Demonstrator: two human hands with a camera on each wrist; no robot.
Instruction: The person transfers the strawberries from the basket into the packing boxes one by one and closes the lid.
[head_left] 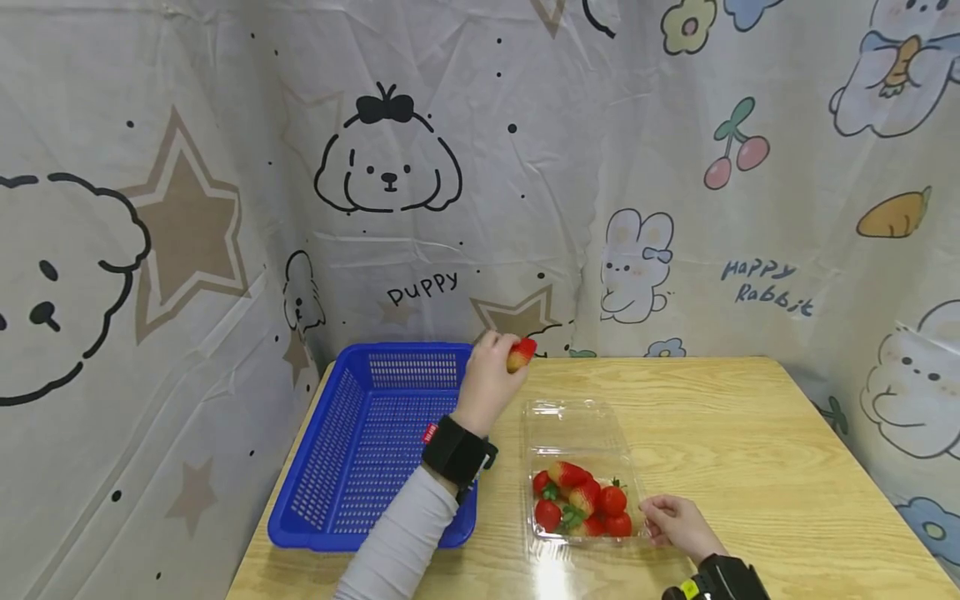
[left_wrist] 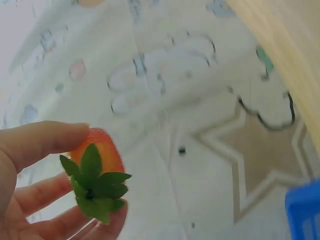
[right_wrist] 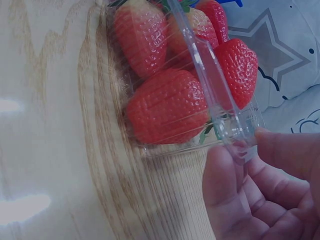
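My left hand (head_left: 489, 382) pinches a strawberry (head_left: 521, 355) above the table, beside the back right corner of the blue basket. In the left wrist view the strawberry (left_wrist: 102, 160) sits between thumb and fingers, its green leaves facing the camera. With thumb and fingertips, my right hand (head_left: 681, 523) grips the near right corner of a clear plastic clamshell box (head_left: 577, 417). Several red and pale strawberries (head_left: 583, 498) lie in the box. The right wrist view shows the box rim (right_wrist: 235, 127) pinched between thumb and finger (right_wrist: 222, 175), close to the strawberries.
A blue perforated basket (head_left: 401, 442) stands on the left of the wooden table (head_left: 720, 433), with the left forearm reaching over its right side. A printed curtain (head_left: 465, 242) hangs behind the table and along both sides.
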